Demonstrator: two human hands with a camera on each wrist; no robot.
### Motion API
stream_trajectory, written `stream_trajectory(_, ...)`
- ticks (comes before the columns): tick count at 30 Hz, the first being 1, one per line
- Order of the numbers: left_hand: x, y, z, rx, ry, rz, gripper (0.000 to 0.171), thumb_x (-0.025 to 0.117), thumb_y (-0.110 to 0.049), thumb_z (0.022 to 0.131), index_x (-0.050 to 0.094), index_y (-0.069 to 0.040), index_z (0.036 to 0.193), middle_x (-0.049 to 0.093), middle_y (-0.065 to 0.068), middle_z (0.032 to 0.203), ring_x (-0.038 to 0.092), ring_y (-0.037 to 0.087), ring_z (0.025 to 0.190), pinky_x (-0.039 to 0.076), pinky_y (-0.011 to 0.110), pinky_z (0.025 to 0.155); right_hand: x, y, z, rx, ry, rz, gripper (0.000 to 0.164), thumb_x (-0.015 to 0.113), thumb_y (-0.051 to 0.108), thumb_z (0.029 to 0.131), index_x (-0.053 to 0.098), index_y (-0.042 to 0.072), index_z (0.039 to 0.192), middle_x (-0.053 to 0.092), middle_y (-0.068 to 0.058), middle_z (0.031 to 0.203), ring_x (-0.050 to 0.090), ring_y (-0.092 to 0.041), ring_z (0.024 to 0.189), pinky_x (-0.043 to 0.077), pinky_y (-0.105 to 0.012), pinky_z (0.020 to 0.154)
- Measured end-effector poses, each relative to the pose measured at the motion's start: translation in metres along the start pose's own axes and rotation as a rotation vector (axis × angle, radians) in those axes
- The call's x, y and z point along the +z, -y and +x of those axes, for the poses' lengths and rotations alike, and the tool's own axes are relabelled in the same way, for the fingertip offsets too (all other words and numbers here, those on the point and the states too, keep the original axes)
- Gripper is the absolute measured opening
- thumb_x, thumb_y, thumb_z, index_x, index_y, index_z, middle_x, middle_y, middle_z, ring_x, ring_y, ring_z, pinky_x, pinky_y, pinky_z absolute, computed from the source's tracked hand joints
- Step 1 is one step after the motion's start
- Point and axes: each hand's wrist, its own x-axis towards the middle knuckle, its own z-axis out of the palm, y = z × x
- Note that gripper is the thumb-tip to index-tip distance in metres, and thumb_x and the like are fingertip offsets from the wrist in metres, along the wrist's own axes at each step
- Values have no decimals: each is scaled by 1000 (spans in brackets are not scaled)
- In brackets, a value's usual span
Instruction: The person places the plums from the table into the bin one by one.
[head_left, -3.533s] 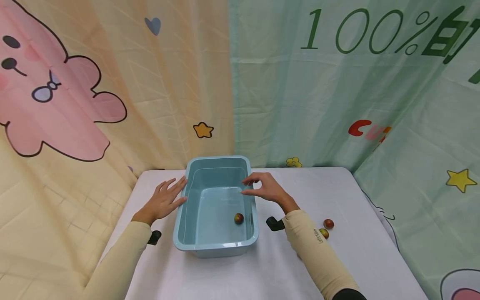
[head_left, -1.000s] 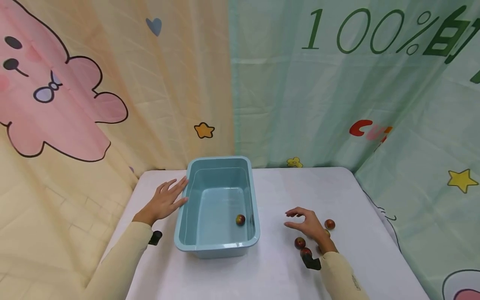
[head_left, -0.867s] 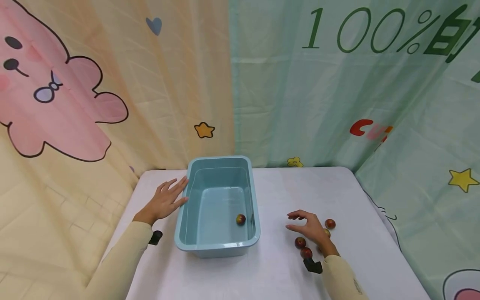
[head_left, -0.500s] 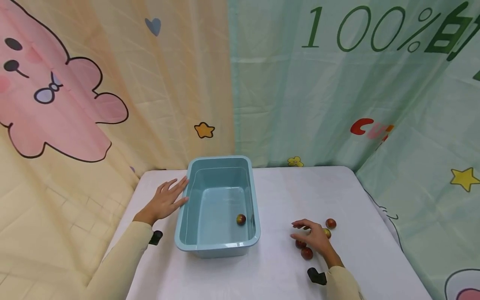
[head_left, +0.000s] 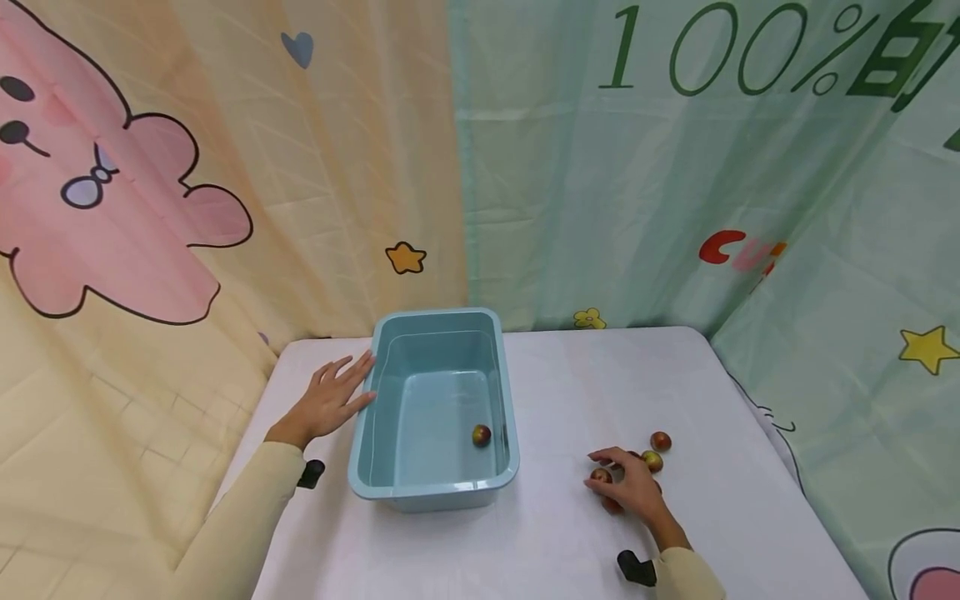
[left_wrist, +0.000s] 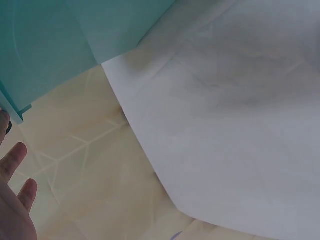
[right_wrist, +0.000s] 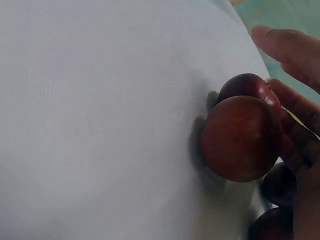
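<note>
My left hand lies with its fingers extended against the left rim of a pale blue plastic basin. One reddish-green plum sits on the basin floor, toward its right side. To the right of the basin, my right hand is down among several plums on the table. Thumb and forefinger stand on either side of one plum, apart at the tips. In the right wrist view, that plum is partly behind a nearer plum, and the upper finger is clear of both.
Behind the right hand lie a green-tinged plum and a redder plum. Another plum is half hidden under the hand. A white cloth covers the table; printed curtains hang around its back and sides.
My right hand has moved from the basin's right rim down to the plums at the right, its fingers lowering around one. My left hand stays at the rim.
</note>
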Motion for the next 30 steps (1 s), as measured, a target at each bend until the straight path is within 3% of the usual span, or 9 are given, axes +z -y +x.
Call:
stream_trajectory(6,2,2,-2,-5,0,5,70,40,-47,99,18,-10,154,16,11,160,9,40,145,1,60,113,5,-3,-6,1,-15,-10,37,86,16,70,71,13,103,69,1,101,60,-17,91,49,-31,79)
stream_trajectory(19,2,3,-1,-12,5,-9,70,40,-46,99,17,-10,155,15,11,160,8,39,145,0,60,113,16,-8,-9,68,-25,9,39,84,6,71,71,10,107,68,-5,107,61,-25,105,49,-44,89)
stream_trajectory(30,2,2,0,-17,8,-17,71,39,-48,99,16,-10,155,14,10,161,7,39,145,0,59,113,21,-8,-9,78,-38,1,37,84,10,72,71,9,107,69,-8,108,62,-28,105,50,-45,89)
